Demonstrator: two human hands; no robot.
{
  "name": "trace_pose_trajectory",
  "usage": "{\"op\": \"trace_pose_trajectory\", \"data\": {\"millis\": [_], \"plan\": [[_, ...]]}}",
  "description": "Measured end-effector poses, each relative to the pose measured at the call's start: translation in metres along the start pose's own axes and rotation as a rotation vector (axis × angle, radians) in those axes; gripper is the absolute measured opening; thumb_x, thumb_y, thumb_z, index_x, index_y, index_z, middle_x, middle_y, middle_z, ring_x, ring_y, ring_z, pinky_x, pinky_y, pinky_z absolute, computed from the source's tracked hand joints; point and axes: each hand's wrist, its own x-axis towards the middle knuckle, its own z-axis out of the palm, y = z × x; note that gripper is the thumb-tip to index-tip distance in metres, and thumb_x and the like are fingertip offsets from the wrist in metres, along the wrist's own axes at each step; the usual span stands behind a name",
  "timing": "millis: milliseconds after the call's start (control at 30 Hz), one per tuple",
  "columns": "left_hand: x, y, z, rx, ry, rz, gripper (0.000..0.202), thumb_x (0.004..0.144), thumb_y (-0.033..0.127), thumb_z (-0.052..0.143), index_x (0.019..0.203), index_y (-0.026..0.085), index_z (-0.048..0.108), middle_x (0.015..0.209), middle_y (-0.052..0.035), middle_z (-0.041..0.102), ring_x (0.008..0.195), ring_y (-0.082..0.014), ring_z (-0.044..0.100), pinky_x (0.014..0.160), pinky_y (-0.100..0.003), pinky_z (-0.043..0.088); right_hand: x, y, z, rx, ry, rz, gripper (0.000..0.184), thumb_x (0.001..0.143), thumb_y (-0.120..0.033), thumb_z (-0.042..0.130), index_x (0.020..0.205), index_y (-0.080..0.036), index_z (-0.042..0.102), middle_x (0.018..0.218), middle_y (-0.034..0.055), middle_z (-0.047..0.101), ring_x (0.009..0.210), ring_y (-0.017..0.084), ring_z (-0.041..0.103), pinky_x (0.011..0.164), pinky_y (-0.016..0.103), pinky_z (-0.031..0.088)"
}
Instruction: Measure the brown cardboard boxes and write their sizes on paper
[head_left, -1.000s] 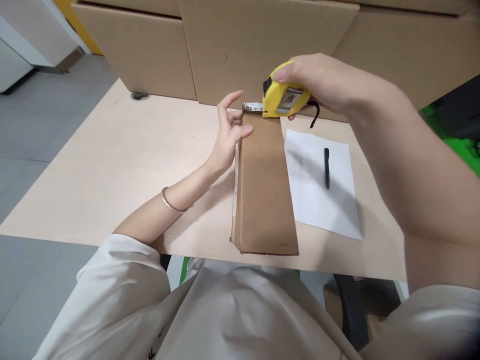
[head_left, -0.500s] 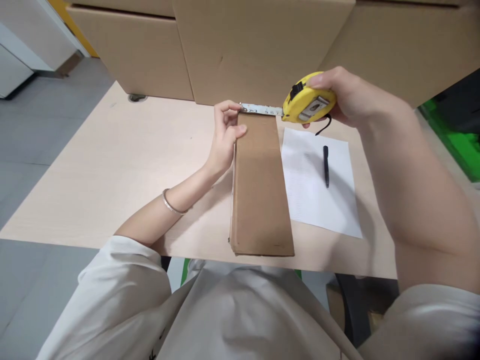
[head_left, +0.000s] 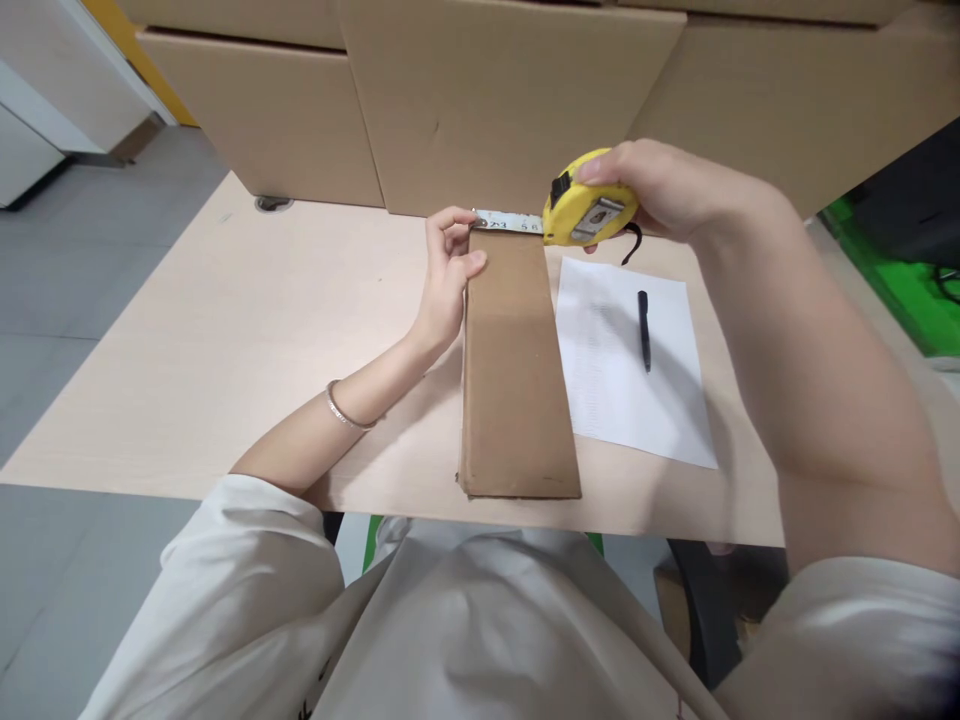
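Observation:
A long, narrow cardboard box (head_left: 517, 370) lies on the table in front of me, its far end pointing away. My left hand (head_left: 450, 270) grips the far left corner of this box, thumb on top, fingertips at the metal hook of the tape. My right hand (head_left: 637, 185) is closed around a yellow tape measure (head_left: 589, 205), held just beyond the box's far right corner. Between the two hands the short pulled-out blade (head_left: 510, 221) runs along the far edge of the box. A black wrist strap hangs from the tape's case.
Right of the box, a white sheet of paper (head_left: 630, 400) lies on the table (head_left: 300, 290) with a black pen (head_left: 644, 332) on it. Large cardboard boxes (head_left: 510, 110) stand along the table's back edge. A round cable hole (head_left: 272, 204) is at the back left.
The tape measure in my right hand has come left, closer to my left hand, and less blade shows. My left hand keeps its hold at the box corner. The view has shifted slightly.

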Motion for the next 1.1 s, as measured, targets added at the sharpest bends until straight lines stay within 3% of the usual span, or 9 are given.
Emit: {"op": "trace_pose_trajectory", "data": {"millis": [167,267,400,500,633,733,833,1000,1100], "plan": [[-0.006,-0.005,-0.011,0.033,0.058,-0.112,0.086,0.088,0.081,0.082,0.152,0.041,0.041,0.158,-0.0096,0.049,0.168,-0.0414,0.041,0.136,-0.064,0.043,-0.010,0.018,0.012,0.185,0.014,-0.097,0.019,0.101,-0.034,0.060,0.097,-0.021,0.073,0.102,0.0083,0.078,0.089,0.016,0.067,0.075,0.028,0.052],[-0.012,0.006,-0.025,0.056,0.039,-0.224,0.080,0.091,0.073,0.083,0.153,0.041,0.044,0.156,-0.0096,0.051,0.162,-0.0397,0.050,0.131,-0.064,0.050,-0.016,0.021,0.022,0.255,0.037,-0.165,0.015,0.095,-0.035,0.063,0.101,-0.023,0.070,0.106,0.0058,0.078,0.090,0.017,0.067,0.077,0.030,0.053],[-0.015,0.060,-0.038,0.208,-0.028,-0.322,0.068,0.095,0.058,0.078,0.157,0.044,0.054,0.152,-0.0075,0.064,0.160,-0.0372,0.054,0.124,-0.059,0.058,-0.018,0.019,0.030,0.324,0.120,-0.234,0.022,0.088,-0.034,0.070,0.105,-0.028,0.058,0.107,0.0025,0.075,0.090,0.019,0.070,0.070,0.031,0.053],[-0.014,0.117,-0.043,0.377,-0.076,-0.407,0.050,0.098,0.046,0.070,0.147,0.037,0.071,0.161,-0.0038,0.069,0.166,-0.0392,0.050,0.133,-0.061,0.051,-0.016,0.021,0.029,0.336,0.131,-0.232,0.031,0.085,-0.042,0.077,0.108,-0.031,0.059,0.113,0.0030,0.078,0.099,0.024,0.076,0.069,0.033,0.056],[-0.015,0.162,-0.059,0.492,-0.190,-0.570,0.053,0.099,0.061,0.072,0.143,0.031,0.078,0.153,-0.0067,0.077,0.156,-0.0439,0.062,0.133,-0.064,0.053,-0.014,0.029,0.028,0.346,0.100,-0.244,0.040,0.082,-0.053,0.087,0.104,-0.032,0.061,0.113,0.0042,0.081,0.111,0.029,0.079,0.073,0.037,0.059],[-0.021,0.156,-0.070,0.467,-0.147,-0.730,0.079,0.085,0.062,0.087,0.153,0.028,0.068,0.156,-0.0118,0.074,0.149,-0.0466,0.069,0.123,-0.065,0.062,-0.014,0.030,0.029,0.365,0.092,-0.263,0.043,0.080,-0.056,0.090,0.100,-0.032,0.060,0.104,0.0052,0.080,0.113,0.032,0.079,0.072,0.039,0.060],[-0.036,0.130,-0.067,0.297,-0.008,-0.797,0.087,0.080,0.053,0.086,0.158,0.027,0.057,0.158,-0.0128,0.071,0.144,-0.0448,0.072,0.117,-0.063,0.066,-0.011,0.025,0.033,0.368,0.083,-0.270,0.041,0.080,-0.055,0.087,0.098,-0.031,0.059,0.105,0.0050,0.079,0.110,0.031,0.079,0.071,0.039,0.059],[-0.072,0.081,-0.036,-0.010,0.089,-0.704,0.082,0.085,0.057,0.079,0.155,0.027,0.048,0.155,-0.0138,0.071,0.142,-0.0404,0.071,0.121,-0.061,0.062,0.001,0.009,0.055,0.231,0.055,-0.253,0.039,0.085,-0.057,0.081,0.095,-0.031,0.054,0.105,0.0051,0.078,0.109,0.033,0.078,0.071,0.040,0.061],[-0.083,0.051,-0.037,0.089,0.027,-0.570,0.063,0.093,0.065,0.076,0.143,0.030,0.062,0.147,-0.0122,0.073,0.151,-0.0440,0.060,0.133,-0.071,0.047,0.012,-0.003,0.080,0.094,0.039,-0.178,0.040,0.093,-0.061,0.076,0.094,-0.030,0.052,0.106,0.0066,0.077,0.117,0.032,0.076,0.074,0.038,0.063]]}}
